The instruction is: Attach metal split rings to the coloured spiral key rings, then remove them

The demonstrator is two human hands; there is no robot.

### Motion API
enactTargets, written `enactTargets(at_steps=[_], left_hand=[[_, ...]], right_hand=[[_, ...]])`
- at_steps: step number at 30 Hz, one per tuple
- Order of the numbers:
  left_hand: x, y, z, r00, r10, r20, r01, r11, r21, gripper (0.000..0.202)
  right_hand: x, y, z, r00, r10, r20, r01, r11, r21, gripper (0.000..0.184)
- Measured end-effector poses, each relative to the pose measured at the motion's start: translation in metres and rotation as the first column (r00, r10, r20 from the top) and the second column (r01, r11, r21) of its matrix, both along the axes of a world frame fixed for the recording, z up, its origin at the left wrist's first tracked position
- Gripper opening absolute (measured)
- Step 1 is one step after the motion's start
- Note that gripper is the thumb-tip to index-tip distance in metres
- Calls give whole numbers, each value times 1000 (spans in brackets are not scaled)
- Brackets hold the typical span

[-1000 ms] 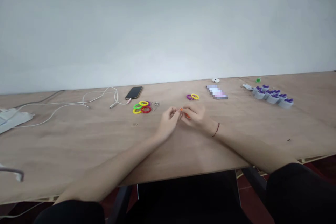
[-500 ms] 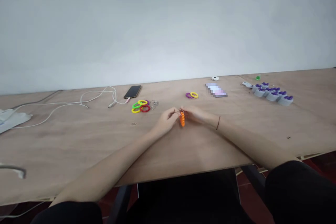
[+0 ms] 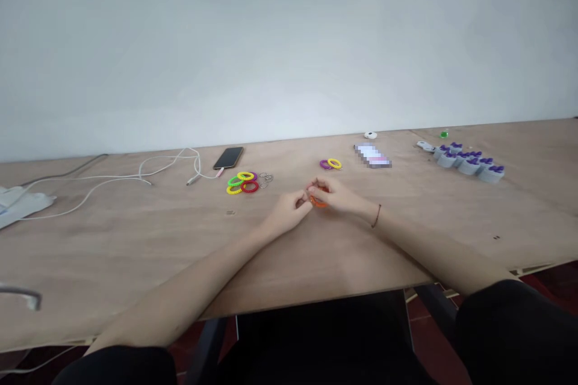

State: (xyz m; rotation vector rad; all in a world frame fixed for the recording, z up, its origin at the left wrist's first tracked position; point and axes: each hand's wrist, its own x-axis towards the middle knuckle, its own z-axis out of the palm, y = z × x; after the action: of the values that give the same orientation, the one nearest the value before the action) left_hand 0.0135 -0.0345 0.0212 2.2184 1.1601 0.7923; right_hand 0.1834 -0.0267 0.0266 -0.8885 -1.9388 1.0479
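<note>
An orange spiral coil bracelet (image 3: 320, 203) is between my two hands, a little above or on the wooden table. My right hand (image 3: 335, 194) has its fingers closed on the coil and covers part of it. The thumb and fingers of my left hand (image 3: 290, 209) pinch at the coil's left end, where the metal key ring was visible earlier; the ring itself is mostly hidden now. Left of my hands lie several coil bracelets, among them a red one (image 3: 250, 187) and a green one (image 3: 235, 181). Loose metal split rings (image 3: 266, 179) lie beside them.
Beyond my hands rest a purple coil (image 3: 324, 164) and a yellow coil (image 3: 335, 163). A black phone (image 3: 228, 158) with a white cable (image 3: 171, 159) is at back left. Another phone (image 3: 372, 155) and several white containers with purple tops (image 3: 469, 165) are to the right.
The orange coil has turned from hanging upright to lying sideways. My right hand has shifted its grip and now curls over the coil; my left hand has moved only slightly.
</note>
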Motion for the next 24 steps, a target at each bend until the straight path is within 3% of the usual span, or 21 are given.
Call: enactTargets(at_steps=[3, 5, 9, 16, 21, 24], left_hand=[[0, -1, 1, 997, 76, -19, -75, 995, 59, 18], [0, 0, 1, 994, 109, -14, -107, 988, 111, 18], [0, 0, 0, 990, 139, -6, -135, 968, 211, 18], [1, -4, 2, 994, 105, -4, -99, 950, 297, 16], [1, -5, 4, 992, 126, 1, -121, 956, 266, 16], [0, -6, 4, 989, 145, 27, -147, 958, 246, 15]], right_hand=[[-3, -7, 1, 997, -58, 55, 50, 990, 128, 17], [-4, -9, 2, 995, -74, 60, 65, 987, 147, 16], [-5, -9, 1, 994, -101, 36, 98, 993, 66, 16], [-12, -15, 9, 954, -283, 97, 289, 956, -47, 19], [-10, -15, 10, 971, -232, 61, 237, 967, -95, 19], [-9, -13, 5, 974, -226, -15, 225, 973, -59, 19]])
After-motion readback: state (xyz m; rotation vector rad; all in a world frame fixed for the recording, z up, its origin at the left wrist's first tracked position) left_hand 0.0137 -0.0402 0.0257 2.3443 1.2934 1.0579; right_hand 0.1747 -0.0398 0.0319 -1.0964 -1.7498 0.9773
